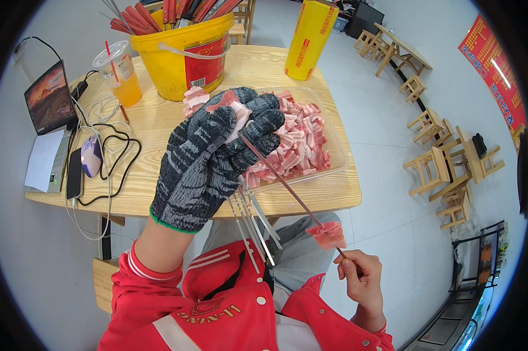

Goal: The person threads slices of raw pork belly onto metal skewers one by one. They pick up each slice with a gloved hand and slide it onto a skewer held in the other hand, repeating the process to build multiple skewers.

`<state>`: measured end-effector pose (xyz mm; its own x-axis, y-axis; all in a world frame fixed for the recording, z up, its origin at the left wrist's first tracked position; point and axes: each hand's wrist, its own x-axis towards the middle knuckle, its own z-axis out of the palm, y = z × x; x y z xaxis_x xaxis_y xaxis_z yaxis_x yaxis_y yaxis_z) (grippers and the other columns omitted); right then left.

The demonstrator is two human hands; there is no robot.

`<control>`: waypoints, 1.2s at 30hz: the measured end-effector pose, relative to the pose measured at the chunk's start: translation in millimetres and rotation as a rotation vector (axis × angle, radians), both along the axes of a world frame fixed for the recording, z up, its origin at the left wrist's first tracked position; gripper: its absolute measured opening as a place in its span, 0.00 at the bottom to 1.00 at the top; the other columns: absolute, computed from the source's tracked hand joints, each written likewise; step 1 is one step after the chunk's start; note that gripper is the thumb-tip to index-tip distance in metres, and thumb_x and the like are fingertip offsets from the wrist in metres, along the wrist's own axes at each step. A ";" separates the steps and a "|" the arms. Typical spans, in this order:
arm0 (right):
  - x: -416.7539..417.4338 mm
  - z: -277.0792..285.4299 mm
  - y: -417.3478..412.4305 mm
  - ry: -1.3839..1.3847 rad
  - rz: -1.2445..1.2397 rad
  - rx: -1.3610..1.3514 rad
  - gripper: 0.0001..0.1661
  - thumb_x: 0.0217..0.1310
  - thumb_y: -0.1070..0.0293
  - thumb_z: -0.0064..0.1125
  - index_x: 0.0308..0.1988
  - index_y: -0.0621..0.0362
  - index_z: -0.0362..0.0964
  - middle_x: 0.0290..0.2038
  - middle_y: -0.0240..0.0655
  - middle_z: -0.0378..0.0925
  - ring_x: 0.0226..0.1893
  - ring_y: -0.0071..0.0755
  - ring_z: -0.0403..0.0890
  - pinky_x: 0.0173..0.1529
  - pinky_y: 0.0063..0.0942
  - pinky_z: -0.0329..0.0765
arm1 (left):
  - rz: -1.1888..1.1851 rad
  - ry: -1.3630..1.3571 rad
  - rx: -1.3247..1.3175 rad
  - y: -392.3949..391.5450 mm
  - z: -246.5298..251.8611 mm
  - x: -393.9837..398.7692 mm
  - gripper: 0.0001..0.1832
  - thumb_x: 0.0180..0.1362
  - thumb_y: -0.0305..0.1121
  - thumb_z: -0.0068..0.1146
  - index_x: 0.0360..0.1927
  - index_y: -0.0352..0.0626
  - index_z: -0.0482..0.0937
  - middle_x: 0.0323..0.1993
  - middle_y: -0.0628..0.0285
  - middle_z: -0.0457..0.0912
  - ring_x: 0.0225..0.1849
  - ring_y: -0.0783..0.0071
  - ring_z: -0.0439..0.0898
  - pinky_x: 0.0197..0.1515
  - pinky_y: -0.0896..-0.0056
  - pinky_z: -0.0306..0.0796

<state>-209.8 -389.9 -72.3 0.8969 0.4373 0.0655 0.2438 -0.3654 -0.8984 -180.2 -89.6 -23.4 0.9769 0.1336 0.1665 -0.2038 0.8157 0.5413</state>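
Observation:
My left hand (211,153), in a dark grey knit work glove with a green cuff edge, grips a piece of raw fatty meat (239,118). A thin metal skewer (286,184) runs from that piece down to my bare right hand (361,274), which pinches its lower end. One slice of red meat (327,234) is threaded on the skewer just above my right fingers. Behind the glove, a clear plastic tray (340,162) holds a heap of cut raw meat (303,138). Several flat metal skewers (255,219) stick out over the table's near edge, their far ends hidden by the glove.
On the wooden table (128,193) stand a yellow bucket (167,66) of red-handled tools, a yellow wrap roll (312,39) and a cup of orange drink (125,83). At left lie a laptop (51,101), mouse (91,155), phone (74,173) and cables. Wooden stools (428,171) stand right.

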 end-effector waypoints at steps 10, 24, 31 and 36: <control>-2.3 3.0 -0.3 0.026 -0.006 -0.023 0.09 0.59 0.80 0.43 0.29 0.67 0.70 0.15 0.30 0.68 0.14 0.15 0.65 0.18 0.13 0.59 | 0.155 0.037 0.177 -10.8 6.4 -2.8 0.22 0.57 0.33 0.49 0.53 0.32 0.65 0.48 0.47 0.73 0.48 0.60 0.76 0.49 0.63 0.74; -7.9 7.1 2.1 0.010 -0.058 -0.067 0.08 0.59 0.81 0.42 0.29 0.67 0.69 0.14 0.29 0.66 0.15 0.13 0.64 0.18 0.13 0.57 | 0.244 -0.029 0.217 -19.5 1.3 0.0 0.23 0.57 0.33 0.50 0.53 0.32 0.65 0.47 0.45 0.73 0.48 0.57 0.76 0.49 0.59 0.73; -9.9 8.3 2.7 0.031 -0.044 -0.064 0.08 0.58 0.82 0.42 0.29 0.67 0.69 0.14 0.29 0.66 0.15 0.15 0.65 0.19 0.13 0.59 | 0.216 -0.049 0.181 -19.6 -4.1 0.5 0.22 0.57 0.32 0.50 0.52 0.30 0.65 0.47 0.45 0.73 0.47 0.56 0.76 0.50 0.60 0.73; -10.0 3.5 -0.5 0.022 -0.009 -0.051 0.07 0.57 0.83 0.43 0.30 0.66 0.70 0.15 0.31 0.67 0.16 0.16 0.66 0.19 0.14 0.61 | 0.137 0.000 0.171 -17.0 -1.8 -0.3 0.20 0.58 0.28 0.47 0.52 0.28 0.65 0.47 0.44 0.73 0.49 0.56 0.75 0.52 0.63 0.71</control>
